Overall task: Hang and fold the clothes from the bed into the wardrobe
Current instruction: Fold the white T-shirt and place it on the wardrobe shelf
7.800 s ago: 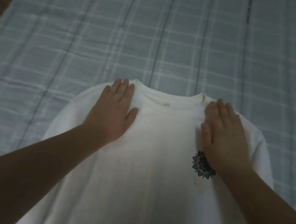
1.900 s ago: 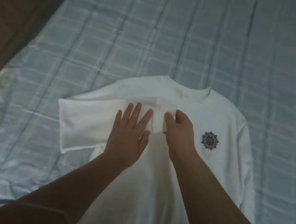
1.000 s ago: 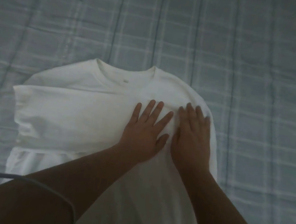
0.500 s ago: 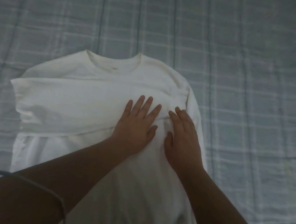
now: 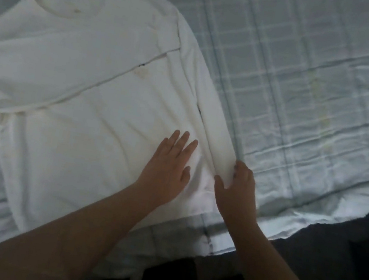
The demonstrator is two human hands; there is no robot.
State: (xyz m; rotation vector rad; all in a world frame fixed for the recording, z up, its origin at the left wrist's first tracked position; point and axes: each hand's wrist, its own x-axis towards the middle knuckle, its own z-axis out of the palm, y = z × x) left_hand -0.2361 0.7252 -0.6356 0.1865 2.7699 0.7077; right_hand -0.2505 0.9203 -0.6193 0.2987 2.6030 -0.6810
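Observation:
A white long-sleeved shirt (image 5: pixel 85 90) lies flat on the bed, collar at the far side. One sleeve is folded across the chest toward the left. The other sleeve (image 5: pixel 216 130) runs down the shirt's right edge. My left hand (image 5: pixel 170 161) rests flat on the shirt body near its lower right, fingers spread. My right hand (image 5: pixel 236 187) grips the cuff end of the right sleeve, thumb under the cloth and fingers curled over it.
The bed is covered by a pale blue checked sheet (image 5: pixel 308 86) with creases at the right. Its near edge (image 5: pixel 310 222) runs diagonally at the lower right, with dark floor (image 5: pixel 338 273) beyond it.
Both hands have slid from the shirt's chest down to its lower right part. My right hand has taken hold of the right sleeve's cuff. The view has tilted toward the bed edge.

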